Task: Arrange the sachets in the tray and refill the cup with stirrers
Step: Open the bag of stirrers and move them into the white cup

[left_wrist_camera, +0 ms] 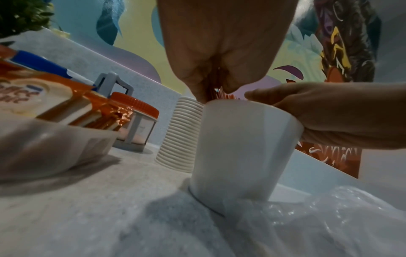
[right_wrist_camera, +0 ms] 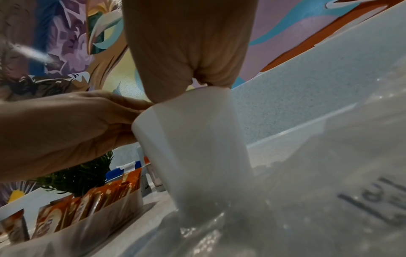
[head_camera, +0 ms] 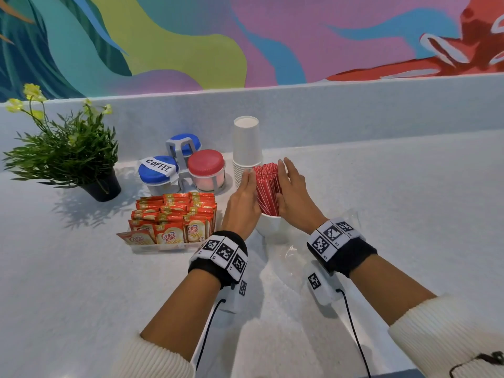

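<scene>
Our two hands stand on either side of the bundle of red stirrers (head_camera: 267, 188), just right of the centre of the head view: the left hand (head_camera: 242, 203) has its flat fingers laid against the bundle's left face, the right hand (head_camera: 293, 196) has its palm and straight fingers against the right face, so the stirrers are pressed between us rather than pinched, and neither hand curls round anything. The bundle stands in the white cup (head_camera: 268, 223), which sits just below our palms in the frame; its long axis runs from the cup's mouth up and slightly away toward the top of the picture, leaning a little off upright. In the left wrist view only the red tips show between that hand and the cup rim (left_wrist_camera: 250, 106); in the right wrist view the stirrers are hidden behind the cup wall (right_wrist_camera: 197, 147). Both hands are equally close, so we judge the coming squaring-up of the bundle turns on keeping that axis in line with the cup. Outward to the left of centre, the sachets (head_camera: 174, 219) stand in rows in the clear tray (head_camera: 161, 246), well apart from our fingers. A stack of paper cups (head_camera: 246, 148) rises just behind the left fingertips, and a clear plastic bag (head_camera: 286, 257) lies under the cup toward the lower middle.
</scene>
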### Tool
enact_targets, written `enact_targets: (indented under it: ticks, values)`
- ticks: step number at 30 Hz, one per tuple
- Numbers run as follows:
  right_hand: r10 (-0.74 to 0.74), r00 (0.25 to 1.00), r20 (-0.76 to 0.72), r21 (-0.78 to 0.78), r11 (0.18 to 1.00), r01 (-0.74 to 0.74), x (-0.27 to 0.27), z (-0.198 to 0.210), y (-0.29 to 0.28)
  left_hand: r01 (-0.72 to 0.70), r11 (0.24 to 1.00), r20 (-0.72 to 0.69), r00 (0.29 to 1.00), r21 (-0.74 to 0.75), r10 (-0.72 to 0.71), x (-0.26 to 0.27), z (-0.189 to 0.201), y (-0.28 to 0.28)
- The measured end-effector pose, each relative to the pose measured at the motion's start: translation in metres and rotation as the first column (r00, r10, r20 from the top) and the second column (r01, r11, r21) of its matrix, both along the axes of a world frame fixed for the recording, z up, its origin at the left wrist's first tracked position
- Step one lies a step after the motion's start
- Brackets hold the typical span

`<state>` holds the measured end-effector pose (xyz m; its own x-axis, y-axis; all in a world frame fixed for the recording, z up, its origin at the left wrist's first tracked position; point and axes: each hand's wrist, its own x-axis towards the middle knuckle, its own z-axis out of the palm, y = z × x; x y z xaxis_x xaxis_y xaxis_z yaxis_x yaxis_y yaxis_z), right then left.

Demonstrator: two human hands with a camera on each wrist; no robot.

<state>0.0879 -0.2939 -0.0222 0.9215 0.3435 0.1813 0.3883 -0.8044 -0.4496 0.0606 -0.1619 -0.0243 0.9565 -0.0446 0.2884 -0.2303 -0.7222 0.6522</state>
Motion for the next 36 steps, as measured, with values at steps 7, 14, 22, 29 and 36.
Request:
enact_targets:
  ticks: [7,14,22,29,36]
  values:
    - [0.068,0.997,-0.021,-0.071,0.995,-0.070,0.006,-0.004,0.000,0.053,0.986,-0.128,0.991,0.161,-0.033,-0.002,-0.005,0.004]
    - [0.031,0.996,0.082,-0.066,0.997,-0.026,0.004,-0.004,0.001,0.033,0.990,-0.142,0.990,0.138,-0.013,-0.008,-0.013,0.010]
    - [-0.034,0.999,-0.029,-0.091,0.995,0.031,0.000,-0.001,0.002,-0.036,0.995,-0.192,0.981,-0.098,0.016,-0.027,-0.013,0.001]
    - [-0.066,0.997,-0.045,-0.085,0.994,0.062,-0.001,0.001,0.004,-0.055,0.996,-0.240,0.970,-0.069,0.036,-0.036,-0.014,0.021]
    - [-0.203,0.979,0.015,-0.026,0.979,0.203,-0.012,0.015,0.018,-0.091,0.990,-0.202,0.977,-0.104,0.069,-0.057,-0.002,0.080]
